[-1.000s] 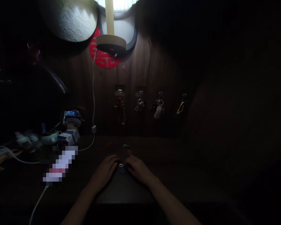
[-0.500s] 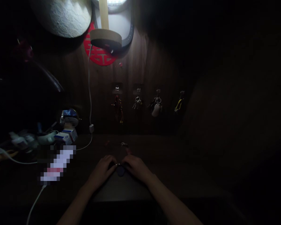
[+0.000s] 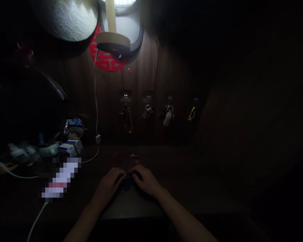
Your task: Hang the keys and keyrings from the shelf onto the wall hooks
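Note:
Between my two hands, low over the dark wooden surface, a small metal key ring (image 3: 128,175) is held at the fingertips. From it hangs a dark blue key fob (image 3: 127,185). My left hand (image 3: 112,179) pinches the ring from the left with thumb and forefinger. On the other side, my right hand (image 3: 144,179) has its thumb and fingers closed at the ring too. The exact grip is dim and partly hidden by the fingers. Just beyond my right fingers lie some small keys (image 3: 132,156), with a faint reddish thing (image 3: 137,162) near them.
Key bunches (image 3: 147,111) and a yellow strap (image 3: 192,113) hang from wall hooks. At left are a pixelated bright strip (image 3: 62,178), small boxes (image 3: 70,148), a round mirror (image 3: 74,128) and a white cable (image 3: 96,101). A lamp base (image 3: 113,41) is above.
The blue fob has swung slightly left and looks narrower. My right fingers have drawn in a little towards the ring. The whole view has shifted slightly.

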{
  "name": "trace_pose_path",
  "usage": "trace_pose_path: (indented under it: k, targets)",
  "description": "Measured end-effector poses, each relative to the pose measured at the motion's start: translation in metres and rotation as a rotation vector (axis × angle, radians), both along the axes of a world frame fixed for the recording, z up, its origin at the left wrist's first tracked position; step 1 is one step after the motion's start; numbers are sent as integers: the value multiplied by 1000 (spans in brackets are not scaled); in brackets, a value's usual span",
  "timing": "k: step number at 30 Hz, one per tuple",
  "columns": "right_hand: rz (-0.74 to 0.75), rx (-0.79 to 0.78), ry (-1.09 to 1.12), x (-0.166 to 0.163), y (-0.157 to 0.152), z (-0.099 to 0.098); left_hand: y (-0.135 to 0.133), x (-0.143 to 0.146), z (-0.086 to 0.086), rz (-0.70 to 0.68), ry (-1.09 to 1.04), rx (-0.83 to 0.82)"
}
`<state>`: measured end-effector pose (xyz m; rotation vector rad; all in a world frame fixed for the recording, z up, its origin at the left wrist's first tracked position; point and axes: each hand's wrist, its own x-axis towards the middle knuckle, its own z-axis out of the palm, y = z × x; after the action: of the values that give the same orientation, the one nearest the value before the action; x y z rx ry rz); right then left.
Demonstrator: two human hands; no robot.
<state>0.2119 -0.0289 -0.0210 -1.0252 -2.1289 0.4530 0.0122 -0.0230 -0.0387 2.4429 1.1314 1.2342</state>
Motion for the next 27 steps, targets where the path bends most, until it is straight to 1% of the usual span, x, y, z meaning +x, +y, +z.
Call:
trace_pose_path:
  k: [4, 7, 13, 18, 22, 27]
  targets:
    - [35, -56, 37, -6, 0, 2, -2, 2, 2, -16, -15, 91]
    - [49, -136, 94, -6, 3, 0, -2, 3, 3, -16, -27, 111]
    - [37, -267, 211, -5, 12, -9, -1, 4, 3, -46, -23, 139]
    - [63, -292, 242, -6, 13, -10, -2, 5, 3, -37, -12, 142]
    - [50, -322, 235, -6, 13, -9, -2, 6, 3, -30, 9, 137]
    - [1, -359, 299, -6, 13, -9, -1, 4, 1, 40, -2, 151]
